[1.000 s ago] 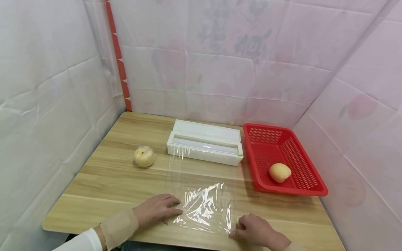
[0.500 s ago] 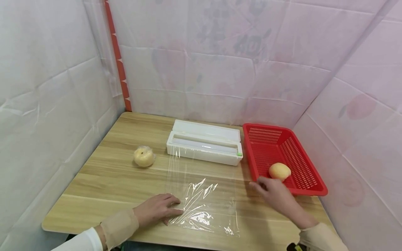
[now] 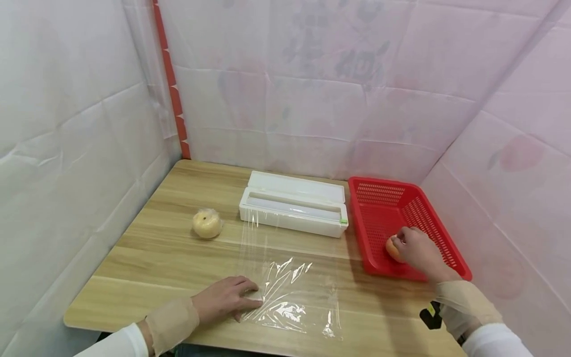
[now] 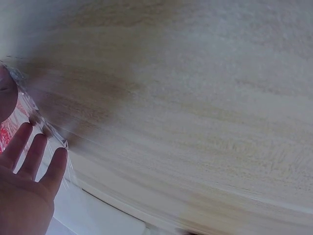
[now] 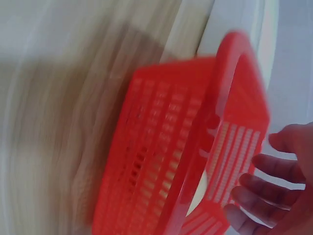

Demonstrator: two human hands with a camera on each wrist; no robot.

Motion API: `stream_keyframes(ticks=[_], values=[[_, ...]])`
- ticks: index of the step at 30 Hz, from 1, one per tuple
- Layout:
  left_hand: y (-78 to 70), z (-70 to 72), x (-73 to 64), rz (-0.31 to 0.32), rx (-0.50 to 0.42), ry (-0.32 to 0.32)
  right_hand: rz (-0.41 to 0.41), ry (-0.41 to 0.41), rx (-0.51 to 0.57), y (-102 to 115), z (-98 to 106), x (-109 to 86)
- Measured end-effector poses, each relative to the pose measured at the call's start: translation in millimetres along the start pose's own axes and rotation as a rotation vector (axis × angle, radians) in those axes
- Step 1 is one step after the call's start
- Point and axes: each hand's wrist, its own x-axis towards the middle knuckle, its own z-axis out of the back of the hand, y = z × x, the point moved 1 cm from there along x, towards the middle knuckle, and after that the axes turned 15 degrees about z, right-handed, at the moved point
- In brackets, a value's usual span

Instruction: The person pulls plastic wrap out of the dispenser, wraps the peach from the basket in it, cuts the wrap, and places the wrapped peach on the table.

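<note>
Clear cling film (image 3: 290,297) runs from a white dispenser box (image 3: 294,218) with its lid up towards the front of the table. My left hand (image 3: 223,300) rests at the film's left edge, and in the left wrist view its extended fingers (image 4: 34,156) touch that edge. My right hand (image 3: 421,250) is over the red basket (image 3: 363,238), at a round yellow fruit (image 3: 393,249) that it partly hides. In the right wrist view the right fingers (image 5: 264,191) are spread above the basket, and only a sliver of the fruit (image 5: 199,193) shows.
A second yellow fruit (image 3: 207,224), wrapped in film, sits on the left of the wooden table (image 3: 147,258). The basket stands right of the box. White sheets (image 3: 312,99) enclose the table at the back and sides.
My right hand let go of the film's front right corner and moved up and right into the basket, to the fruit. My left hand stayed on the film.
</note>
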Motion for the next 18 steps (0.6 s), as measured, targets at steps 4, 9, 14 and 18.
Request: stream_keyframes(ticks=[4, 9, 14, 18], values=[[-0.5, -0.2, 1.0, -0.009, 0.009, -0.018, -0.034, 0.085, -0.010, -17.4, -1.5, 2.2], [-1.6, -1.7, 1.9, -0.025, 0.009, -0.044, -0.072, 0.167, 0.008, -36.6, -12.2, -0.1], [-1.3, -1.7, 1.7, -0.022, 0.027, -0.021, -0.081, 0.194, 0.032, -47.2, -22.6, 0.4], [-1.0, -1.5, 1.6, -0.017, 0.033, -0.006, -0.094, 0.172, 0.057, -53.2, -25.5, 2.0]])
